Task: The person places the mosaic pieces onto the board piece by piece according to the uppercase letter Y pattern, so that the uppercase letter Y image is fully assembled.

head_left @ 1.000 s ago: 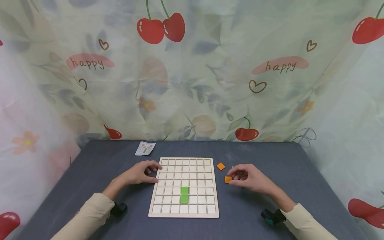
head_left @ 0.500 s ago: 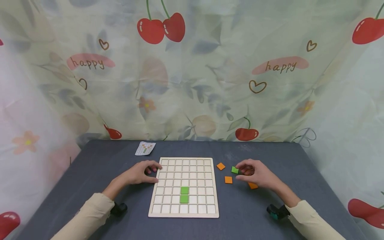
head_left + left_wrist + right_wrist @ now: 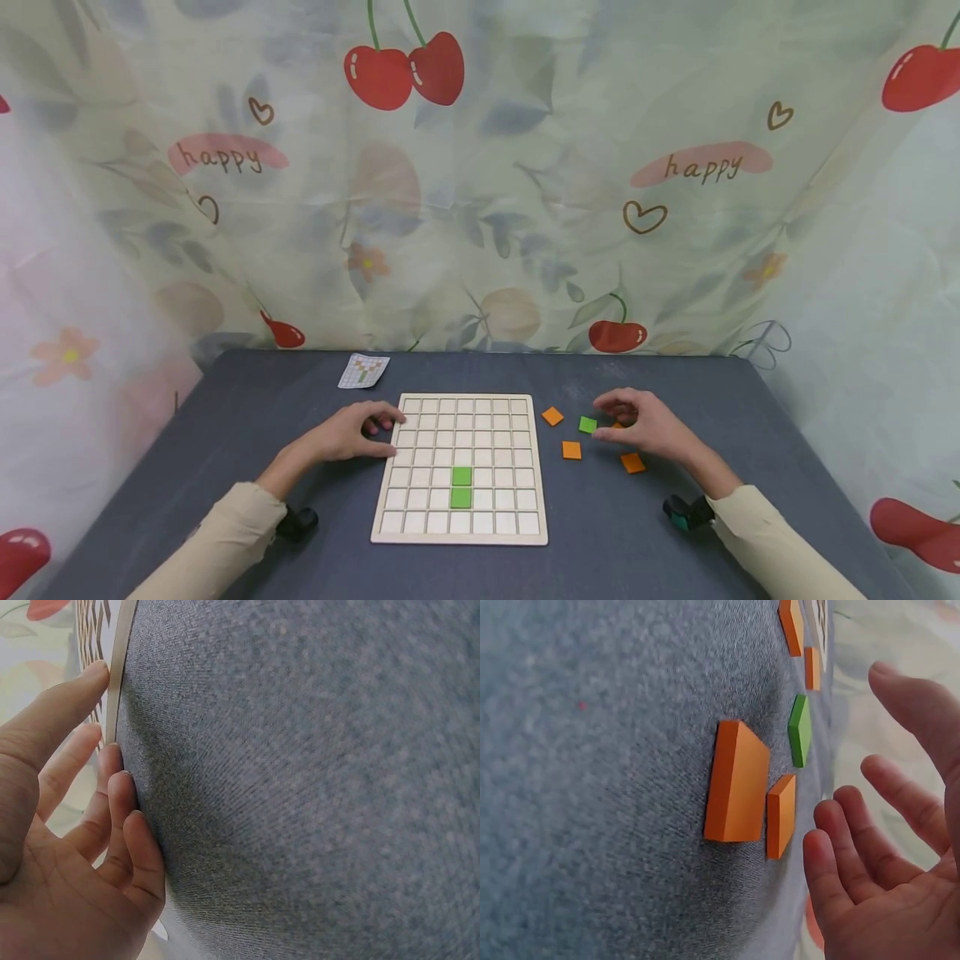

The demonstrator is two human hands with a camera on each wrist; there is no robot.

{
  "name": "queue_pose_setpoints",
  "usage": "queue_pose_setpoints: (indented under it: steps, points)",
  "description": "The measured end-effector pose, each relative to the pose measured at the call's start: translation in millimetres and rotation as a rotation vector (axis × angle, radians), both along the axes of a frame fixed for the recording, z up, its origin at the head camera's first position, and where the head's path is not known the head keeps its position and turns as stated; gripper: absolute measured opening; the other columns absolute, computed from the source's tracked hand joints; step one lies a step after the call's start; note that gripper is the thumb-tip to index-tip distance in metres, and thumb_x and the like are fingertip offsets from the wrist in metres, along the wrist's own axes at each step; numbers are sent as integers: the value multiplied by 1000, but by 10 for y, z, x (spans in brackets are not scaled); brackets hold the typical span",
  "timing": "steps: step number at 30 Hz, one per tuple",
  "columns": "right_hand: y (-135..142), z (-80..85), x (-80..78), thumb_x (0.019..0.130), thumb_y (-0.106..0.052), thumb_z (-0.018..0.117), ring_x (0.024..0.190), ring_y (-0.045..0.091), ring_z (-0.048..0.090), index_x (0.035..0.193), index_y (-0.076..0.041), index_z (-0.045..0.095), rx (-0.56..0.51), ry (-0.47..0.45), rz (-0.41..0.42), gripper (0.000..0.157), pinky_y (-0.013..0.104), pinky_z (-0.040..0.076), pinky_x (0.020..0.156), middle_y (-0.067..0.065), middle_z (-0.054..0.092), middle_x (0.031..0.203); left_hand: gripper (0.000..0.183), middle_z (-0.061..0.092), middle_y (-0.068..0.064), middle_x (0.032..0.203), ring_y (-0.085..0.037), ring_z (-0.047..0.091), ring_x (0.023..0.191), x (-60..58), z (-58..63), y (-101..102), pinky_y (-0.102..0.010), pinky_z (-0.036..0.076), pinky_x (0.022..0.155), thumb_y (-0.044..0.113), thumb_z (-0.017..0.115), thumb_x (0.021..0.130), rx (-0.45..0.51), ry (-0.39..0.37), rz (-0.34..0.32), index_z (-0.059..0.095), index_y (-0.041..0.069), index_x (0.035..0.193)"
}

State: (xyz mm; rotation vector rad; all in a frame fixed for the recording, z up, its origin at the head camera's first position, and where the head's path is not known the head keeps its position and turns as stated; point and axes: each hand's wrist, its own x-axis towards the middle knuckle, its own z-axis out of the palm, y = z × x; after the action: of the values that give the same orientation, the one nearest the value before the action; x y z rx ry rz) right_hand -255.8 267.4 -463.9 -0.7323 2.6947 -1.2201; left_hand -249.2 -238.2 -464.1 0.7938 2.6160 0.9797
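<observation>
A wooden grid board [image 3: 459, 539] lies on the table, with two green square tiles [image 3: 461, 476] in one column of its cells. At the board's left edge my left hand [image 3: 351, 432] rests with thumb and fingertips touching the rim; the left wrist view shows loosely bent fingers [image 3: 67, 705]. My right hand [image 3: 643, 425] hovers over loose tiles right of the board, fingers apart and nothing between them. Beside its fingertips lies a green tile [image 3: 588, 425]. Several orange tiles [image 3: 572, 450] are scattered around, one [image 3: 618, 426] partly hidden by the hand.
A small paper card [image 3: 363, 372] printed with a coloured grid pattern lies behind the board to the left. The dark table [image 3: 300, 379] ends at a patterned curtain [image 3: 480, 250] at the back and sides.
My right hand has drawn back to the right and away from me, uncovering the green tile and orange tiles. My left hand and the board have stayed in place.
</observation>
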Motion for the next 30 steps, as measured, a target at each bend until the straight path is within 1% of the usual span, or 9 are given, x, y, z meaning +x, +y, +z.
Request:
queue_pose_setpoints:
  steps: [6, 11, 17, 22, 27, 30]
  points:
    - [-26, -40, -46, 86, -26, 85, 111, 36, 62, 126, 3, 66, -11, 4, 2, 54, 49, 50, 92, 19, 64, 124, 44, 59, -5, 108, -23, 56, 94, 2, -4, -3, -45, 46, 85, 21, 81, 90, -1, -5, 4, 65, 4, 128]
    - [-65, -67, -50, 84, -27, 87, 108, 35, 61, 126, 3, 66, 7, 9, -14, 56, 49, 50, 90, 18, 64, 123, 45, 59, -5, 108, -23, 56, 94, -2, -8, 2, -45, 46, 86, 22, 82, 90, -3, -5, 5, 65, 5, 128]
    - [-99, -90, -65, 81, -30, 89, 103, 31, 59, 124, 0, 68, 44, -1, -49, 56, 49, 49, 90, 14, 64, 120, 44, 60, -5, 108, -22, 56, 94, -8, -10, 2, -45, 47, 85, 22, 82, 89, -8, 3, 6, 66, 6, 127]
    - [-105, -135, -116, 80, -31, 90, 97, 26, 59, 119, -2, 70, 77, 12, -60, 52, 47, 48, 87, 9, 65, 114, 44, 60, -5, 108, -23, 57, 94, -15, -16, -5, -45, 47, 85, 22, 82, 90, -4, 10, -2, 66, 5, 127]
    - [-113, -180, -168, 81, -29, 89, 90, 21, 57, 112, -6, 73, 110, 22, -71, 43, 42, 49, 82, 4, 64, 105, 44, 60, -5, 108, -22, 57, 94, -21, -29, -10, -44, 47, 85, 23, 82, 89, -9, 13, -3, 66, 6, 127]
    - [-122, -185, -183, 81, -26, 89, 87, 21, 57, 108, -6, 74, 109, 28, -67, 36, 40, 49, 80, 3, 64, 102, 44, 60, -5, 107, -23, 57, 94, -20, -28, -9, -44, 47, 85, 22, 82, 89, -10, 10, 0, 66, 6, 127]
